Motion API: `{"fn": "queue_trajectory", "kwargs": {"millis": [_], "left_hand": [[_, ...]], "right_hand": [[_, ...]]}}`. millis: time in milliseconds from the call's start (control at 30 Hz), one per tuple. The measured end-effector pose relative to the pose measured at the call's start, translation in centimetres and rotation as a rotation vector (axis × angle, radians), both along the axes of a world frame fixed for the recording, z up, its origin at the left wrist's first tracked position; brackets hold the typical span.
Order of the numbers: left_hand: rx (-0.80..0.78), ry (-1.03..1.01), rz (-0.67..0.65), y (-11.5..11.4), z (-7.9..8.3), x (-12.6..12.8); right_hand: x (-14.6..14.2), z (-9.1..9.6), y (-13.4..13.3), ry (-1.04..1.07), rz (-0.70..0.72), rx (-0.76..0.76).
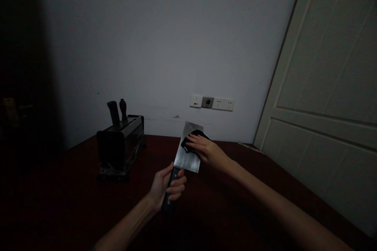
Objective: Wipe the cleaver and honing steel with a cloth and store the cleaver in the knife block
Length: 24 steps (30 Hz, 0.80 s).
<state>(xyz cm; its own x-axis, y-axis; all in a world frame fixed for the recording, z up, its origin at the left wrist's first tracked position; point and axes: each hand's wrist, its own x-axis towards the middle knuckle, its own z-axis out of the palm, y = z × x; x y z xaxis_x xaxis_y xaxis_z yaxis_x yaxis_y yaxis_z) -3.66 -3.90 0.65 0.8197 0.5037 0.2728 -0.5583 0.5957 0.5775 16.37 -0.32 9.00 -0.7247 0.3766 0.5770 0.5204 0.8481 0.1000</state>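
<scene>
My left hand (167,188) is wrapped round the dark handle of a cleaver (185,157), holding it upright over the dark red table (73,204). The wide steel blade faces me. My right hand (206,150) presses a small black cloth (191,138) against the upper part of the blade, fingers curled over the cloth. Both forearms reach in from the bottom of the view.
A dark knife block (120,147) with two black handles sticking up stands at the table's back left, against the white wall. A white socket strip (212,103) is on the wall. A pale door (324,98) fills the right side. The far left is in deep shadow.
</scene>
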Motion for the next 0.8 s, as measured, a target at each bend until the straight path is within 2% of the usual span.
{"fn": "queue_trajectory", "kwargs": {"millis": [167, 300, 433, 533, 700, 800], "left_hand": [[-0.013, 0.018, 0.033, -0.4, 0.6, 0.1], [-0.023, 0.008, 0.028, -0.2, 0.5, 0.0], [-0.008, -0.002, 0.027, 0.2, 0.1, -0.2], [0.003, -0.004, 0.006, 0.3, 0.0, -0.4], [-0.003, -0.027, -0.032, 0.2, -0.2, -0.3], [0.001, -0.041, -0.035, 0.3, -0.4, -0.4]], "right_hand": [[-0.1, -0.2, -0.1, 0.047, -0.025, 0.021], [-0.5, -0.7, -0.8, 0.052, -0.024, 0.023], [-1.2, -1.2, -2.2, -0.108, 0.12, 0.0], [-1.0, -0.6, -2.3, -0.194, 0.189, 0.005], [-0.4, 0.6, -1.2, -0.059, 0.041, 0.028], [-1.1, 0.0, -1.9, -0.117, 0.083, 0.013]]}}
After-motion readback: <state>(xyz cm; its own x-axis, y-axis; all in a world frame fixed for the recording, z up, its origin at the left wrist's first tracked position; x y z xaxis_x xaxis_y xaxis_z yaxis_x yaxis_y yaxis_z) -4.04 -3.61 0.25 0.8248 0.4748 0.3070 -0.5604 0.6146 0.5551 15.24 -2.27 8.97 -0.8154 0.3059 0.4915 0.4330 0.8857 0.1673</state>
